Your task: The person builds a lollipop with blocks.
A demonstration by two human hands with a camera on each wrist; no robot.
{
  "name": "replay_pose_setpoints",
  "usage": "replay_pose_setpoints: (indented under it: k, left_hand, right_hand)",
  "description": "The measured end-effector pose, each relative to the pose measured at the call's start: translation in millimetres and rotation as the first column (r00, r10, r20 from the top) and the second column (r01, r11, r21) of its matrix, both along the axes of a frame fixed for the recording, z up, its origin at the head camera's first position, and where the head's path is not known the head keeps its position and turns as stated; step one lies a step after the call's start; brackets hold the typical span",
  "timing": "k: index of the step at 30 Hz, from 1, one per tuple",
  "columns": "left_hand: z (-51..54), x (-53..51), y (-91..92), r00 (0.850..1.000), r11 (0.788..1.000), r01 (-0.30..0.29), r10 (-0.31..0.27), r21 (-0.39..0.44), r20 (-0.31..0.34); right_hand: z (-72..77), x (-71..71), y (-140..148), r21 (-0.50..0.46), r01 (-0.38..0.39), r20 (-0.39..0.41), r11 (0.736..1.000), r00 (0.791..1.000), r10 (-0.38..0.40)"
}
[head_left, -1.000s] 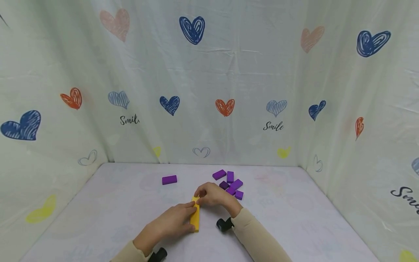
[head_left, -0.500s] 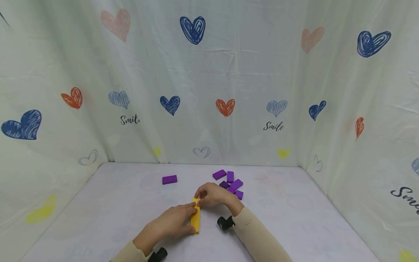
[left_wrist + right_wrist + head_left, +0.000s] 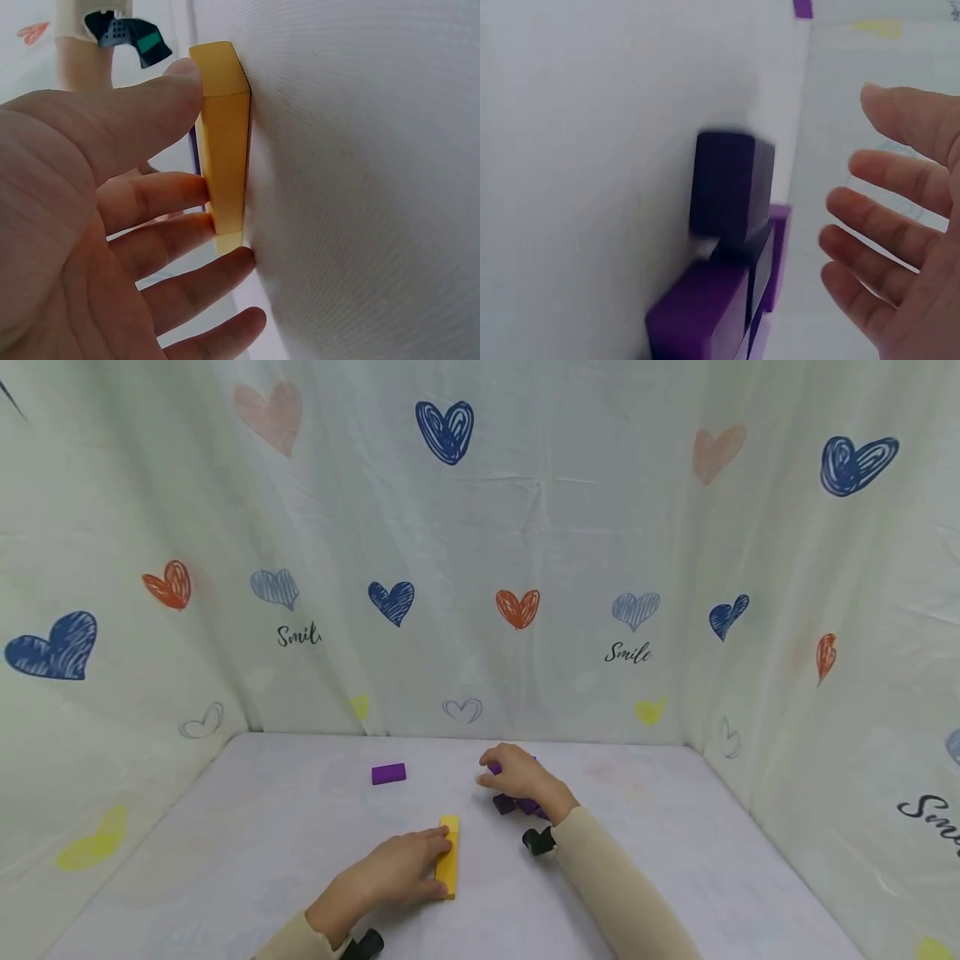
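A long yellow piece [image 3: 447,860] lies on the white table, running away from the front edge; a seam crosses it near its far end in the left wrist view. My left hand [image 3: 390,870] rests against its left side, thumb [image 3: 184,75] by the near end and fingertips farther along, fingers extended. Over a group of purple blocks [image 3: 528,806] hovers my right hand [image 3: 521,775], its fingers loosely bent and spread apart with nothing in them. It partly hides the group. A dark purple block [image 3: 504,804] shows below that hand, and its side [image 3: 724,180] stands beside other blocks.
One separate purple block [image 3: 388,773] lies toward the back, left of the group. White curtains [image 3: 465,527] printed with hearts and words stand behind the table and along both sides. Black wrist cameras sit at the left cuff [image 3: 363,945] and right cuff [image 3: 538,841].
My right hand has left the far end of the yellow piece and moved back and right over the purple blocks. The dark block appears nearer the front. My left hand has barely moved.
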State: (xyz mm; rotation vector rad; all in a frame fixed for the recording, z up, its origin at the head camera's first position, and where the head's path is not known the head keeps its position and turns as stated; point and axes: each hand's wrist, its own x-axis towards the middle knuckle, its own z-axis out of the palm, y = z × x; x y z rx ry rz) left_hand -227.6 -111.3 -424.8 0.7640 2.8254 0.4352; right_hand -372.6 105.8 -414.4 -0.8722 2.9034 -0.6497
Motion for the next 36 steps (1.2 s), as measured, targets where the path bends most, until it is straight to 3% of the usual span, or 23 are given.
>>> replay_pose_setpoints:
  k: [4, 11, 17, 26, 36]
  left_hand:
    - [-1.5, 0.2, 1.0, 1.0, 1.0, 0.003, -0.003, -0.007, -0.005]
    - [-2.5, 0.3, 0.8, 1.0, 1.0, -0.006, 0.006, -0.009, 0.004]
    - [-2.2, -0.3, 0.5, 1.0, 1.0, -0.004, 0.004, -0.011, -0.002]
    - [-0.6, -0.3, 1.0, 1.0, 1.0, -0.018, 0.019, -0.018, 0.014]
    - [-3.8, -2.5, 0.0, 1.0, 1.0, -0.019, 0.019, -0.018, 0.016]
  right_hand:
    - [-3.0, -14.2, 11, 0.046, 0.043, -0.071, 0.998, 0.997, -0.04]
    - [-8.5, -34.1, 23, 0.155, 0.121, -0.035, 0.98, 0.992, -0.117]
    - [-13.7, -44.6, 25, 0.154, 0.131, 0.002, 0.979, 0.991, -0.133]
    - [-17.5, -46.0, 24, 0.134, 0.149, -0.023, 0.98, 0.989, -0.147]
    - [-18.2, -38.6, 11, 0.144, 0.105, -0.073, 0.984, 0.993, -0.095]
